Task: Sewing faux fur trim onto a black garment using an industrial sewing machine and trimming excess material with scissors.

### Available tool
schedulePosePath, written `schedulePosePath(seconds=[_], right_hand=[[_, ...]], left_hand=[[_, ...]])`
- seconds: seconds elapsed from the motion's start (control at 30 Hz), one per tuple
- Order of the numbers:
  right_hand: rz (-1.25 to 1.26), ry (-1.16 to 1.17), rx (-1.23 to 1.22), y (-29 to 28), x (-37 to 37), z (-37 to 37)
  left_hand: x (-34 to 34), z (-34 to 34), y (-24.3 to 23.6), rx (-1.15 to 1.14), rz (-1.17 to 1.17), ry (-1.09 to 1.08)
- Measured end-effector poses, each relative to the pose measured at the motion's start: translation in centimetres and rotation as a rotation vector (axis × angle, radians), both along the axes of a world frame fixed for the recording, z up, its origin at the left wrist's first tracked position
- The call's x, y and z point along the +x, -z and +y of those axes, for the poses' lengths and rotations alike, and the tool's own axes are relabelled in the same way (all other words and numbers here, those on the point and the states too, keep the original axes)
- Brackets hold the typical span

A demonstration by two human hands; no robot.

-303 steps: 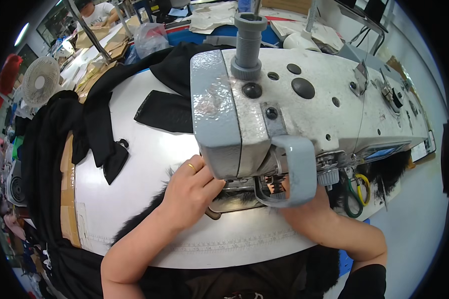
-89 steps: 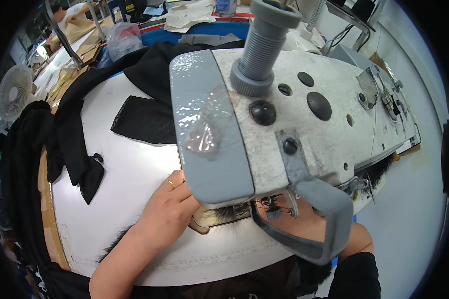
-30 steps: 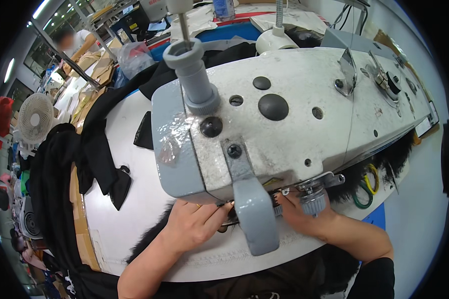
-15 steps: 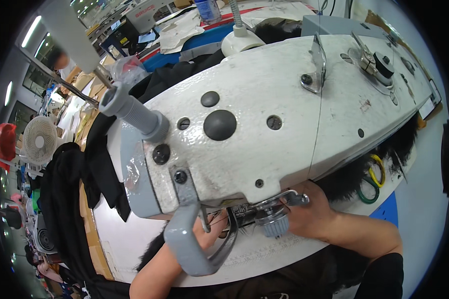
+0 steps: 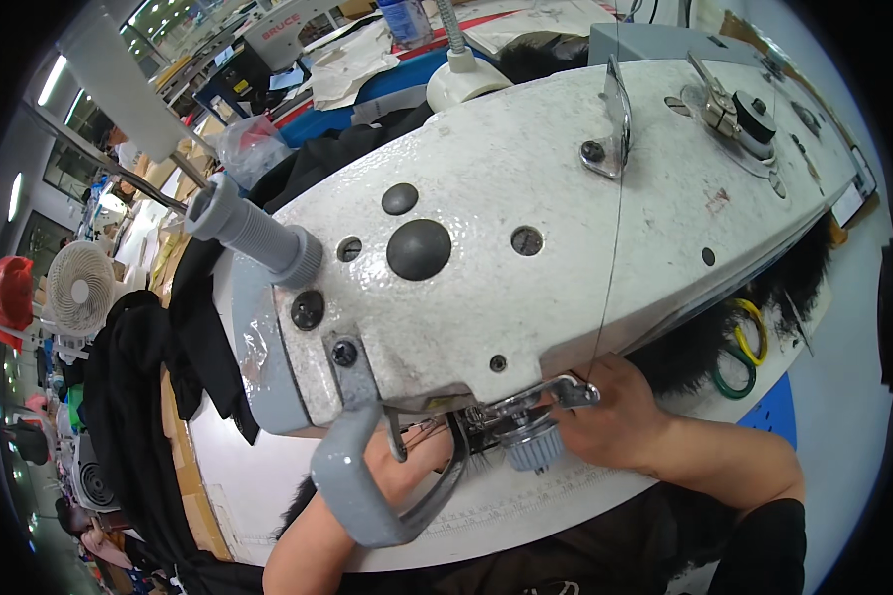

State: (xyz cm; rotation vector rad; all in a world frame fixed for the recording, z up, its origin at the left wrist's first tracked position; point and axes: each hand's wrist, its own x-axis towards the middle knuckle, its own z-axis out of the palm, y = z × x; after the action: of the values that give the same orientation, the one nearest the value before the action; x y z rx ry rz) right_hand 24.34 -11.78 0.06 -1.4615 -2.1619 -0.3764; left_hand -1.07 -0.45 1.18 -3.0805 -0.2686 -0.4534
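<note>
Where the mid-frame sewing machine (image 5: pixel 526 178) part-hides left hand (image 5: pixel 409 471) and right hand (image 5: pixel 613 418), grips are undeterminable; both should guide slowly, evenly.

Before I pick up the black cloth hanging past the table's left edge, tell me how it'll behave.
The black cloth probably flops, given its loose folds. It may slide downward, since much of it hangs beyond the white table.

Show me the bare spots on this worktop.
White worktop shows bare at left, between the brown edge strip and left forearm, and in front, along the ruler marks between it and the right forearm. It is crowded under the sewing machine with left hand and right hand, and at right with black fur and scissors.
</note>
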Motion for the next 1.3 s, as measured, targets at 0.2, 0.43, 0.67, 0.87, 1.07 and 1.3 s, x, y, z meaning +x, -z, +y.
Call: schedulePosePath(seconds=[0.2, 0.43, 0.67, 0.87, 1.07, 1.3], right_hand=[[0.000, 0.004, -0.002, 0.0, 0.1, 0.0], [0.220, -0.038, -0.074, 1.6, -0.2, 0.6], [0.119, -0.070, -0.147, 0.0, 1.2, 0.7], [0.091, -0.066, -0.274, -1.8, 1.6, -0.3], [0.112, 0.190, -0.140, -4.0, 3.0, -5.7], [0.222, 0.678, -0.299, -2.1, 8.4, -11.4]], left_hand=[[-0.1, 0.9, 1.7, 0.157, -0.004, 0.054], [-0.2, 0.3, 3.0, -0.340, -0.154, -0.222], [0.2, 0.6, 1.9, -0.552, -0.195, -0.158], [-0.5, 0.4, 0.7, -0.279, -0.281, -0.109], [-1.9, 0.2, 1.9, -0.199, -0.290, -0.309], [-1.2, 0.1, 2.2, -0.199, -0.225, -0.320]])
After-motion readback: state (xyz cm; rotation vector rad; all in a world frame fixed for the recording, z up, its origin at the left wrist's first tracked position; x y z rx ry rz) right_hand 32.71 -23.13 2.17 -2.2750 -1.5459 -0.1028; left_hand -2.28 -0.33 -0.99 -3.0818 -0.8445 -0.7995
